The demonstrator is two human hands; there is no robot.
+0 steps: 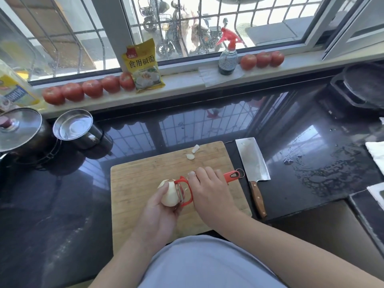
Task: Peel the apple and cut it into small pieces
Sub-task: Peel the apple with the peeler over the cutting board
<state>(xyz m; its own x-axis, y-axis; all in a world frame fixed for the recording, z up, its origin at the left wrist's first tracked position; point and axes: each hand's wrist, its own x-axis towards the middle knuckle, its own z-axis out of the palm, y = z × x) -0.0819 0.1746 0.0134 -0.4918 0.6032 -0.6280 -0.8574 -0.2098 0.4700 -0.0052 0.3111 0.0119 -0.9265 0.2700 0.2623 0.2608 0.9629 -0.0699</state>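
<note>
A pale apple (168, 193) with its visible side bare of skin is held above the wooden cutting board (145, 173). My left hand (159, 213) grips it from below and the left. My right hand (209, 190) grips the handle of a red peeler (185, 192). The peeler's blade lies against the apple's right side. Two small pale scraps (192, 153) lie near the board's far edge. A cleaver (252, 161) with a wooden handle rests on the counter just right of the board.
Two steel pots (72, 127) stand at the left of the black counter (62, 204). Tomatoes (91, 88), a yellow packet (143, 67) and a spray bottle (228, 57) line the window sill. Water is spilled on the counter (324, 169) at the right, by a stove (361, 88).
</note>
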